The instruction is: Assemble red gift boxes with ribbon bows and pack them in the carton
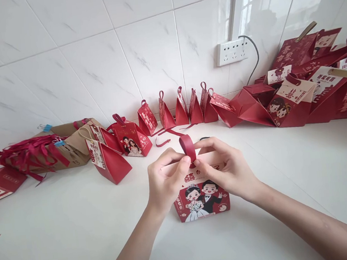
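Upright on the white table before me stands a red and cream gift box printed with a cartoon bride and groom. A dark red ribbon loop rises from the middle of its top edge. My left hand pinches the box top on the left, its thumb against the base of the loop. From the other side my right hand grips the top edge, with its thumb at the same spot and its fingers behind. Both sets of fingertips are partly hidden by the box top.
Several red gift boxes with loops line the tiled wall. More are heaped at the right. At the left, a brown paper box holds dark red ribbons. Loose ribbon pieces lie behind my hands. A power strip hangs on the wall.
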{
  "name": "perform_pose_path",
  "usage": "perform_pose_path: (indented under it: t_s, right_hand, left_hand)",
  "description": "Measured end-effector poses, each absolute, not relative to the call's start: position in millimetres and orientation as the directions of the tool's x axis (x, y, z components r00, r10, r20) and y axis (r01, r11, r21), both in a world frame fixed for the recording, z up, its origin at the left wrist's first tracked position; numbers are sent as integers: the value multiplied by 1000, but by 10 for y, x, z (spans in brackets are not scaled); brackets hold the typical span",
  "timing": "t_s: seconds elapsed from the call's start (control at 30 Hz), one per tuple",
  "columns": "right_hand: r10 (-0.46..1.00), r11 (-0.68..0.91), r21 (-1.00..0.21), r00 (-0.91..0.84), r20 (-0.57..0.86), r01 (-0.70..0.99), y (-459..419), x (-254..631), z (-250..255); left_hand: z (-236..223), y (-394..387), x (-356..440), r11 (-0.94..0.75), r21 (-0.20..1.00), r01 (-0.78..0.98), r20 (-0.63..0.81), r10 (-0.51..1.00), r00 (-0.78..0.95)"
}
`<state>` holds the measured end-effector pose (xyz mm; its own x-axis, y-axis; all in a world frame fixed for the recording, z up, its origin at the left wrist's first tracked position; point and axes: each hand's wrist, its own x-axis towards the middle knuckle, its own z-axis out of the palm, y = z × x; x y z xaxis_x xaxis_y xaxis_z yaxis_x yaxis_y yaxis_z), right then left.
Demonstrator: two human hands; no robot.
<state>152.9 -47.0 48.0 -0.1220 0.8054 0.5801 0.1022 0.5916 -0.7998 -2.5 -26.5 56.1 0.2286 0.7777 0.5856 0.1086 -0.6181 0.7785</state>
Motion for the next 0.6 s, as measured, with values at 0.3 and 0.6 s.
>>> perform_pose_path:
  t_s: [0.3,0.6]
  right_hand:
    - [914,403,-914,-72,400,38,-473,1526,530]
    - [919,394,-915,-37,393,85,-459,1538,512]
  left_hand:
    - [576,-274,-17,-635,757,153,599,769,223]
    - [581,-279,-35,-513,858,16,480,814,327]
